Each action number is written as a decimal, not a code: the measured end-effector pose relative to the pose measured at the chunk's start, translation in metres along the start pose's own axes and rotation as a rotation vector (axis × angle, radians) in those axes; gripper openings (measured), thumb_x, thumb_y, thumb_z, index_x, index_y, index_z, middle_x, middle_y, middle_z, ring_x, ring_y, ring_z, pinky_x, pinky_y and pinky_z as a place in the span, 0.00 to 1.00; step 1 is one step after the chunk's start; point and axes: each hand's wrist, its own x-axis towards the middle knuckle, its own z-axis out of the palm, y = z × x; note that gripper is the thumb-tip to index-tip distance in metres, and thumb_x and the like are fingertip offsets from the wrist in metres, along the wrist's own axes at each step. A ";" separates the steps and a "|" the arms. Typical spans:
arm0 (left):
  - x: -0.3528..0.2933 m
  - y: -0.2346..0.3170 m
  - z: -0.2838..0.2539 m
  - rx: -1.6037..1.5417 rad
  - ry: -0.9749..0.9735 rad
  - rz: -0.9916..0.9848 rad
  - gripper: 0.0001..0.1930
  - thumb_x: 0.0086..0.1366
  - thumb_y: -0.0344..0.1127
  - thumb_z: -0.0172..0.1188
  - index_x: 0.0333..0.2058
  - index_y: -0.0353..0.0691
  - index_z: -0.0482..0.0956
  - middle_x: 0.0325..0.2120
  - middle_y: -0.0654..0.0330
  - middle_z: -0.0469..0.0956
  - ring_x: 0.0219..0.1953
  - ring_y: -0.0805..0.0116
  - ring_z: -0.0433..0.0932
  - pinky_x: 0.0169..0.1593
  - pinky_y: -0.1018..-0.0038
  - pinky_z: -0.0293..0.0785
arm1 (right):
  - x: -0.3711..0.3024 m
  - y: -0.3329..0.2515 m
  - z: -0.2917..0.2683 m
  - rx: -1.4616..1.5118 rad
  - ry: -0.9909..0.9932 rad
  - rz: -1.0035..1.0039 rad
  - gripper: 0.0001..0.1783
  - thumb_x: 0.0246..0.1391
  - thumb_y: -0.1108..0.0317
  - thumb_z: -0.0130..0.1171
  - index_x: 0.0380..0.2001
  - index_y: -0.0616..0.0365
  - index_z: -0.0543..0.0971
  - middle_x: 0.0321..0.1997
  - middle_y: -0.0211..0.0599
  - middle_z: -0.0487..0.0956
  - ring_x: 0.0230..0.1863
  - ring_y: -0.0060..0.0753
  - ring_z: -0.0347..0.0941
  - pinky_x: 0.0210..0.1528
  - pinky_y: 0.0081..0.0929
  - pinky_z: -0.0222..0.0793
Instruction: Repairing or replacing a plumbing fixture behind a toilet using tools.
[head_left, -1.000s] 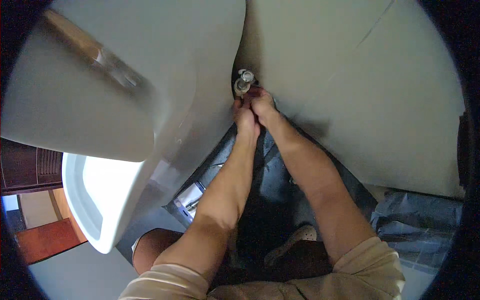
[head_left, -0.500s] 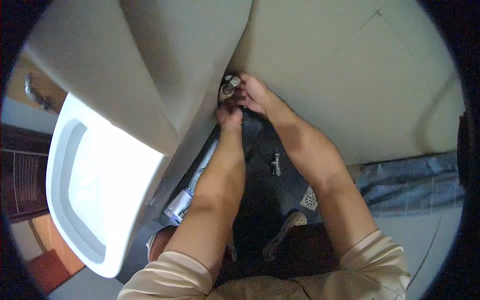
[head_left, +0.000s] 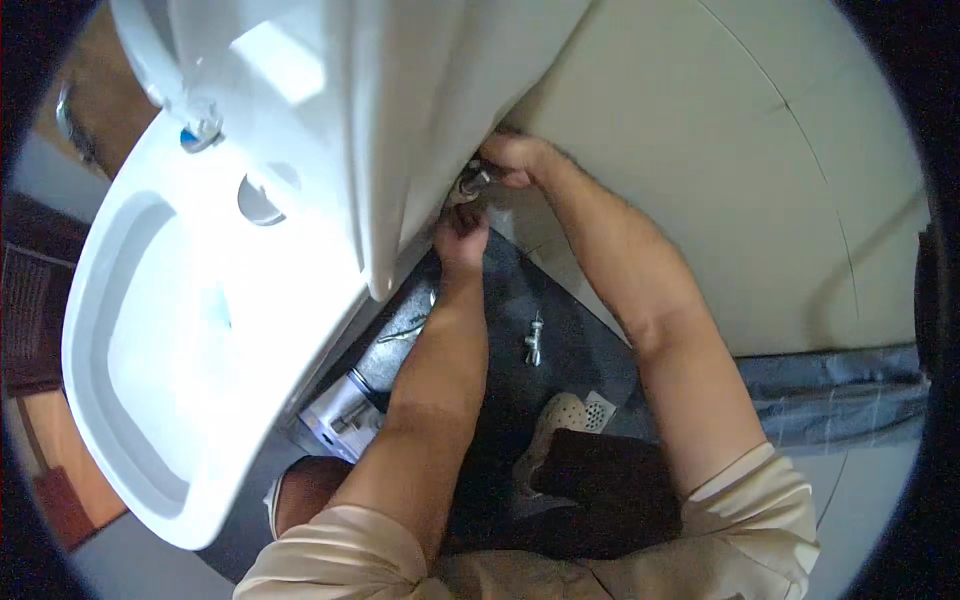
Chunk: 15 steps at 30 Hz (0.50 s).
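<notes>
A shiny metal pipe fitting [head_left: 474, 181] sticks out low at the wall, beside the white pedestal of a washbasin [head_left: 88, 330]. From below, my left hand [head_left: 462, 242] reaches up to it, fingers closed around its dark lower part. My right hand [head_left: 516, 158] is curled at the fitting's upper end, and its fingertips are hidden by the basin's edge and shadow; I cannot make out what they grip. On the dark floor below lies a loose chrome valve [head_left: 534, 342], apart from both hands.
A tap [head_left: 200, 128] stands on the basin, which blocks the left side. On the floor are a blue-and-white package [head_left: 345, 418], a metal tool [head_left: 402, 334] and a square drain cover [head_left: 598, 411]. The tiled wall [head_left: 720, 180] rises at right, above a blue-grey sheet [head_left: 850, 395].
My view has shifted, showing more of the basin and its tap. My right hand has turned and curled over the fitting's top, away from the left hand, which stays below.
</notes>
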 end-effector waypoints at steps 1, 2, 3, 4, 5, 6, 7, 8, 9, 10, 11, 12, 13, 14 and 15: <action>-0.001 0.003 0.004 -0.008 -0.033 -0.001 0.12 0.60 0.34 0.46 0.36 0.41 0.78 0.31 0.56 0.79 0.33 0.59 0.74 0.37 0.60 0.66 | 0.004 -0.005 -0.001 -0.177 -0.016 0.022 0.23 0.60 0.48 0.45 0.44 0.54 0.76 0.34 0.32 0.77 0.22 0.25 0.65 0.17 0.26 0.56; 0.000 0.006 0.011 -0.012 -0.067 -0.003 0.13 0.60 0.34 0.44 0.37 0.41 0.78 0.33 0.55 0.80 0.35 0.57 0.74 0.40 0.59 0.67 | 0.011 -0.011 -0.001 -0.352 -0.026 0.039 0.24 0.60 0.48 0.45 0.45 0.55 0.76 0.35 0.33 0.78 0.21 0.25 0.66 0.16 0.26 0.55; -0.002 0.003 0.014 -0.022 -0.077 0.005 0.13 0.60 0.34 0.44 0.37 0.41 0.78 0.33 0.55 0.80 0.35 0.57 0.74 0.40 0.59 0.67 | 0.011 -0.009 0.001 -0.365 -0.033 0.032 0.24 0.60 0.48 0.45 0.45 0.55 0.76 0.35 0.33 0.78 0.21 0.25 0.66 0.16 0.26 0.55; -0.004 0.001 0.018 -0.007 -0.092 -0.008 0.14 0.60 0.34 0.44 0.39 0.42 0.78 0.35 0.54 0.79 0.37 0.57 0.74 0.41 0.59 0.66 | 0.012 -0.007 0.004 -0.385 -0.020 -0.002 0.24 0.60 0.48 0.45 0.47 0.55 0.75 0.38 0.33 0.77 0.24 0.25 0.66 0.18 0.26 0.57; -0.005 -0.002 0.023 0.012 -0.107 -0.022 0.14 0.60 0.35 0.44 0.40 0.42 0.78 0.36 0.54 0.79 0.38 0.57 0.74 0.41 0.58 0.66 | 0.014 -0.008 0.005 -0.403 -0.005 -0.036 0.25 0.60 0.48 0.45 0.49 0.55 0.74 0.40 0.34 0.77 0.26 0.26 0.67 0.20 0.26 0.59; -0.006 -0.006 0.029 0.035 -0.121 -0.038 0.15 0.61 0.36 0.44 0.42 0.42 0.77 0.38 0.54 0.79 0.39 0.56 0.74 0.42 0.58 0.66 | 0.015 -0.010 0.005 -0.416 0.013 -0.071 0.25 0.60 0.48 0.46 0.51 0.55 0.73 0.42 0.34 0.76 0.28 0.26 0.68 0.23 0.26 0.60; -0.007 -0.009 0.035 0.061 -0.136 -0.056 0.16 0.61 0.36 0.45 0.43 0.42 0.77 0.40 0.54 0.79 0.40 0.56 0.74 0.43 0.57 0.65 | 0.016 -0.011 0.003 -0.427 0.033 -0.107 0.26 0.59 0.48 0.46 0.52 0.55 0.72 0.45 0.35 0.76 0.31 0.26 0.69 0.25 0.25 0.62; -0.001 -0.009 0.031 0.062 -0.136 -0.049 0.16 0.61 0.36 0.45 0.43 0.42 0.77 0.40 0.54 0.79 0.40 0.56 0.74 0.43 0.57 0.65 | 0.019 -0.009 0.004 -0.435 0.044 -0.135 0.28 0.59 0.47 0.46 0.54 0.55 0.71 0.47 0.35 0.75 0.33 0.27 0.70 0.27 0.25 0.64; 0.004 -0.008 0.024 0.064 -0.097 -0.014 0.16 0.61 0.37 0.44 0.45 0.42 0.76 0.41 0.53 0.78 0.42 0.56 0.74 0.44 0.56 0.65 | 0.022 -0.005 0.006 -0.440 0.056 -0.163 0.29 0.59 0.47 0.47 0.56 0.55 0.70 0.49 0.36 0.75 0.36 0.27 0.71 0.30 0.25 0.66; 0.010 0.001 0.022 0.069 -0.075 0.033 0.17 0.61 0.37 0.44 0.46 0.43 0.76 0.43 0.53 0.77 0.44 0.55 0.73 0.46 0.54 0.64 | 0.023 -0.006 0.013 -0.447 0.064 -0.212 0.30 0.59 0.47 0.47 0.58 0.55 0.69 0.52 0.36 0.74 0.38 0.27 0.71 0.32 0.25 0.67; 0.013 0.007 0.022 0.080 -0.050 0.075 0.18 0.62 0.38 0.44 0.47 0.43 0.75 0.45 0.53 0.77 0.45 0.54 0.73 0.47 0.53 0.63 | 0.024 -0.006 0.018 -0.446 0.080 -0.258 0.31 0.59 0.47 0.47 0.60 0.55 0.68 0.54 0.37 0.74 0.40 0.27 0.72 0.34 0.25 0.69; 0.015 0.015 0.021 0.092 -0.024 0.120 0.19 0.62 0.38 0.44 0.49 0.43 0.74 0.47 0.52 0.76 0.47 0.54 0.72 0.48 0.51 0.63 | 0.027 -0.008 0.026 -0.443 0.093 -0.303 0.33 0.59 0.47 0.47 0.62 0.55 0.67 0.57 0.37 0.73 0.43 0.28 0.73 0.37 0.25 0.71; 0.016 0.013 0.021 0.056 -0.080 0.035 0.17 0.62 0.37 0.45 0.48 0.42 0.75 0.45 0.53 0.78 0.44 0.54 0.75 0.46 0.53 0.67 | 0.036 -0.002 0.022 -0.360 0.020 -0.309 0.35 0.58 0.46 0.48 0.63 0.55 0.64 0.61 0.37 0.69 0.50 0.30 0.70 0.45 0.28 0.69; 0.014 0.010 0.019 0.027 -0.133 -0.057 0.16 0.63 0.36 0.46 0.47 0.41 0.76 0.42 0.53 0.79 0.42 0.54 0.78 0.44 0.54 0.71 | 0.046 0.006 0.014 -0.272 -0.046 -0.314 0.37 0.57 0.44 0.48 0.64 0.55 0.62 0.65 0.37 0.65 0.56 0.32 0.67 0.53 0.30 0.67; 0.007 -0.001 0.023 0.063 -0.121 -0.086 0.16 0.63 0.36 0.46 0.47 0.41 0.76 0.42 0.53 0.79 0.42 0.54 0.78 0.44 0.54 0.71 | 0.054 0.022 -0.005 -0.243 -0.007 -0.311 0.37 0.57 0.44 0.48 0.64 0.55 0.62 0.65 0.37 0.65 0.56 0.32 0.67 0.53 0.30 0.67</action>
